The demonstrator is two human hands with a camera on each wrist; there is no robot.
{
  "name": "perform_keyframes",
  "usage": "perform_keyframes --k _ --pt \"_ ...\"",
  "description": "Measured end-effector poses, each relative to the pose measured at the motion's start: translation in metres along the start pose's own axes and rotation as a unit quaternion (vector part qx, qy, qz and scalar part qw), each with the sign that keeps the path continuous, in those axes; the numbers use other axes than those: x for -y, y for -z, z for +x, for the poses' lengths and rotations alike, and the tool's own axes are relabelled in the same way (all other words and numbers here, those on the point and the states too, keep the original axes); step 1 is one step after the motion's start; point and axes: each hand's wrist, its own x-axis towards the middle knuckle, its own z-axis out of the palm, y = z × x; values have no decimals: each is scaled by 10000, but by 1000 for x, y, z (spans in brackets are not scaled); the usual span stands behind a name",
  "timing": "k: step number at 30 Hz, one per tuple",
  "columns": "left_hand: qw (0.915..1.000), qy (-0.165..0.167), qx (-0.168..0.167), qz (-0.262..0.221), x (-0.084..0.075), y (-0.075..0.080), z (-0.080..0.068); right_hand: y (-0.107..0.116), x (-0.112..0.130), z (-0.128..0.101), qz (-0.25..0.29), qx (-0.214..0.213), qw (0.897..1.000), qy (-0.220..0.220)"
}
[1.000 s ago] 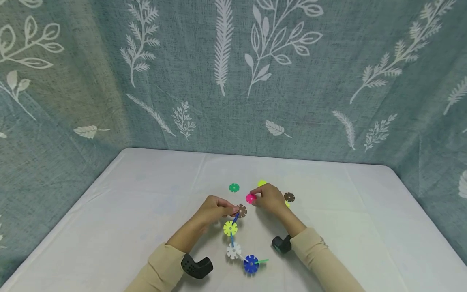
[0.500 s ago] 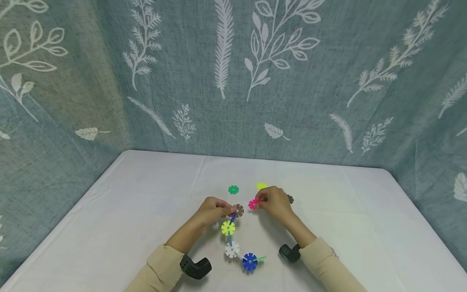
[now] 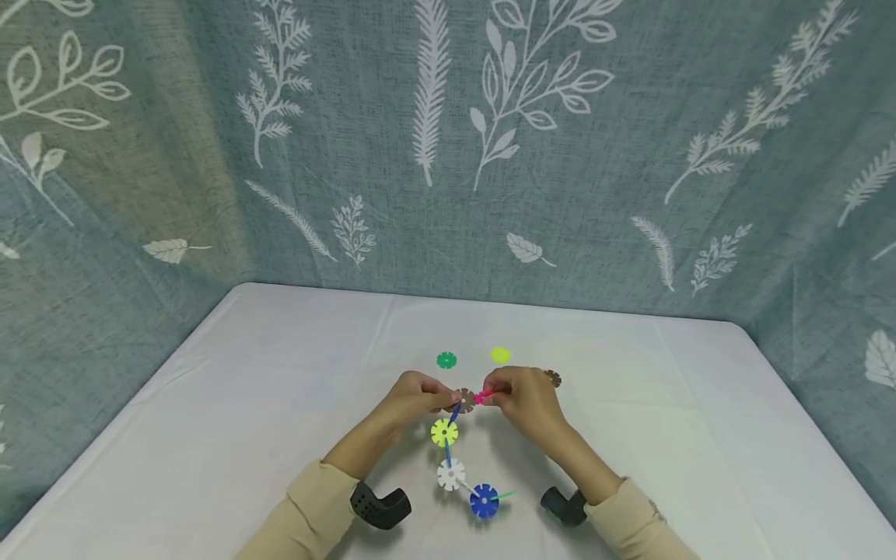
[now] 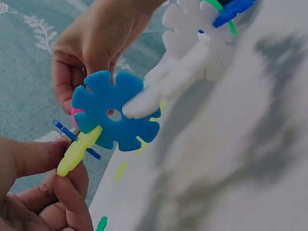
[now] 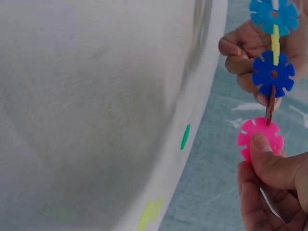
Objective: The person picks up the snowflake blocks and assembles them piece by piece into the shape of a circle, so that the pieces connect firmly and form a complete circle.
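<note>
My left hand (image 3: 420, 400) pinches a brown notched disc (image 3: 465, 400) at the upper end of a chain of interlocking plastic discs. Below it run a dark blue disc (image 5: 273, 74), a yellow disc (image 3: 444, 432), a light blue disc (image 4: 115, 110), white discs (image 3: 451, 474), a blue disc (image 3: 484, 501) and a green disc (image 3: 505, 495) seen edge-on. Between thumb and fingers, my right hand (image 3: 526, 398) grips a pink disc (image 5: 260, 137). The pink disc's rim meets the brown disc's edge at right angles, slots facing.
A loose green disc (image 3: 446, 360) and a yellow disc (image 3: 500, 355) lie farther back on the white table (image 3: 315, 342). Another brown disc (image 3: 555, 379) is partly hidden behind my right hand. Black wrist devices (image 3: 381, 507) hang by both cuffs; a patterned curtain (image 3: 378, 155) stands behind.
My right hand has brought the pink disc left to the brown disc and turned it nearly edge-on to the head view. My left hand keeps its hold on the chain, almost in place.
</note>
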Motion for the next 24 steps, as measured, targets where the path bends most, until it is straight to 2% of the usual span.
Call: perform_keyframes --k 10,14,17,19,20,22,24 --pt "9990 -101 -400 -161 -3 -10 -5 -3 7 -1 -292 -378 9974 537" --pt "9991 -192 -384 44 3 -14 -4 -4 4 -4 -685 -248 9940 810" --pt "9966 -579 -342 478 10 -13 -4 -5 0 -5 -794 -25 9929 890" --pt "9890 -1024 -466 956 12 -11 -5 -4 -3 -4 -703 125 9934 893" --pt "9822 -1280 -603 1232 12 -10 -5 -4 -5 -3 -646 173 9937 899" --pt "9636 -1803 -944 1732 11 -8 -5 -4 -7 -2 -547 238 9941 908" --pt "9478 -2246 -1157 1943 8 -8 -4 -3 -9 -1 -539 270 9936 955"
